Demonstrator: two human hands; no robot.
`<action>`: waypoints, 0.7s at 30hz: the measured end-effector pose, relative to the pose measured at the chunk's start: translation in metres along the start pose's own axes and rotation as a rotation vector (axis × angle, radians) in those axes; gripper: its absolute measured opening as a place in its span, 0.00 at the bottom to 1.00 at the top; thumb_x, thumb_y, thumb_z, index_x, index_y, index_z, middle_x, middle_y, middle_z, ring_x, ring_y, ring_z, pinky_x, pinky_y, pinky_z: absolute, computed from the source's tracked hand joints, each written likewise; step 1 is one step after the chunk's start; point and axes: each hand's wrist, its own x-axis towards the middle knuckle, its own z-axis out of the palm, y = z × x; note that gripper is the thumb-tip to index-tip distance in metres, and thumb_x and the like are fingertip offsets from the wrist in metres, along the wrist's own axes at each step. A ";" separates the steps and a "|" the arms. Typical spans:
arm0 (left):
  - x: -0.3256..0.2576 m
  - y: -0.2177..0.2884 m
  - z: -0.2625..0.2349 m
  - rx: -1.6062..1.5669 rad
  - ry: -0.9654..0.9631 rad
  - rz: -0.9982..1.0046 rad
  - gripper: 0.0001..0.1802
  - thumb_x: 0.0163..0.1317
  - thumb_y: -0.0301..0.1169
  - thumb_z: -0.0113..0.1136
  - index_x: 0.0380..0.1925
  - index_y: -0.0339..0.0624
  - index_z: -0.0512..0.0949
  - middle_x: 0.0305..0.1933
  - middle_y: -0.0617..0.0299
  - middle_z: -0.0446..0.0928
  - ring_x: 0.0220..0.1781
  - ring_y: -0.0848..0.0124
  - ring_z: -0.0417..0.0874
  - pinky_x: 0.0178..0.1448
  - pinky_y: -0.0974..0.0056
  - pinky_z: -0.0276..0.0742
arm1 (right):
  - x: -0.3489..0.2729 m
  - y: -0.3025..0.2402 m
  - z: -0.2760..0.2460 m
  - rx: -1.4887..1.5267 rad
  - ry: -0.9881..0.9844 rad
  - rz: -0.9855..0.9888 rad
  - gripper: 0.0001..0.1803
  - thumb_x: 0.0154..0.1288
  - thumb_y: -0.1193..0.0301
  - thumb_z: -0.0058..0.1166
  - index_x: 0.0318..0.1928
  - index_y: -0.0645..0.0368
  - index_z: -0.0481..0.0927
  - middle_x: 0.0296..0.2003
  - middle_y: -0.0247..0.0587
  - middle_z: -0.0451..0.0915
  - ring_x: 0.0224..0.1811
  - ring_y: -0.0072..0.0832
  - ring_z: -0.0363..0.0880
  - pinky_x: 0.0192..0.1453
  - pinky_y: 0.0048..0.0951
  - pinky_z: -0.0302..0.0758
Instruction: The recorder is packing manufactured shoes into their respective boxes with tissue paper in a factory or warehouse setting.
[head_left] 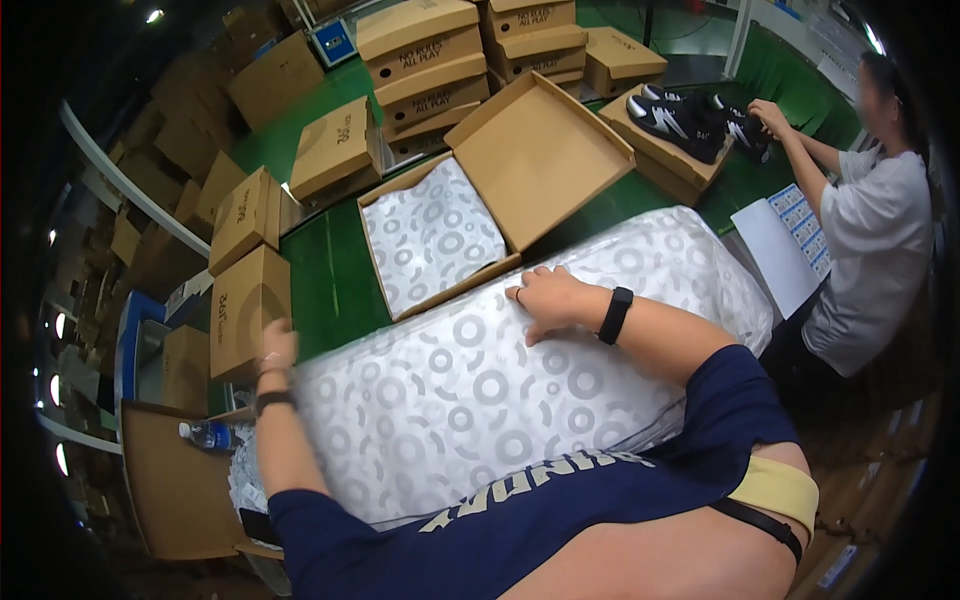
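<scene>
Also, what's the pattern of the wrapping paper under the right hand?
Wrapping paper: grey rings and arcs on white; head view.

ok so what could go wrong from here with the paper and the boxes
The right grip rests on the paper stack, so its top could crease or slide if pressed or dragged.
The left grip is blurred close to a brown box; whether it touches is unclear, but a bump might shift that box.
A bottle is near the stack's left side; if it leaked, the paper could get wet.
</scene>
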 end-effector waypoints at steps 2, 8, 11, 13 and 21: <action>-0.031 -0.070 -0.027 0.015 0.424 -0.337 0.13 0.51 0.30 0.49 0.35 0.35 0.76 0.35 0.44 0.77 0.35 0.50 0.78 0.37 0.57 0.72 | 0.001 0.019 0.020 0.041 0.072 -0.028 0.45 0.40 0.54 0.64 0.59 0.56 0.62 0.54 0.53 0.64 0.60 0.46 0.57 0.59 0.44 0.56; -0.206 -0.263 -0.037 0.961 -0.637 -0.576 0.19 0.56 0.31 0.49 0.49 0.41 0.72 0.45 0.48 0.75 0.44 0.55 0.78 0.44 0.53 0.73 | 0.009 0.017 0.027 0.033 0.184 -0.136 0.42 0.41 0.54 0.63 0.59 0.54 0.63 0.50 0.48 0.67 0.58 0.40 0.59 0.57 0.42 0.55; -0.216 -0.262 -0.055 0.773 -0.393 -0.766 0.18 0.55 0.31 0.50 0.47 0.41 0.74 0.45 0.49 0.75 0.44 0.56 0.78 0.44 0.53 0.73 | 0.008 0.014 0.026 0.040 0.173 -0.125 0.43 0.40 0.53 0.64 0.58 0.54 0.64 0.49 0.47 0.67 0.58 0.39 0.60 0.57 0.41 0.56; -0.209 -0.253 -0.045 0.618 -0.240 -0.850 0.17 0.55 0.31 0.51 0.45 0.41 0.75 0.45 0.49 0.75 0.44 0.56 0.78 0.44 0.53 0.73 | 0.004 0.019 0.027 0.012 0.180 -0.100 0.43 0.40 0.53 0.64 0.58 0.54 0.64 0.50 0.47 0.67 0.58 0.39 0.60 0.57 0.40 0.56; -0.227 -0.282 -0.032 0.427 0.070 -0.979 0.14 0.57 0.33 0.51 0.38 0.35 0.77 0.42 0.45 0.76 0.44 0.50 0.78 0.43 0.51 0.74 | 0.000 0.016 0.025 0.139 0.183 -0.125 0.44 0.39 0.55 0.65 0.59 0.55 0.63 0.58 0.56 0.59 0.63 0.45 0.54 0.63 0.40 0.49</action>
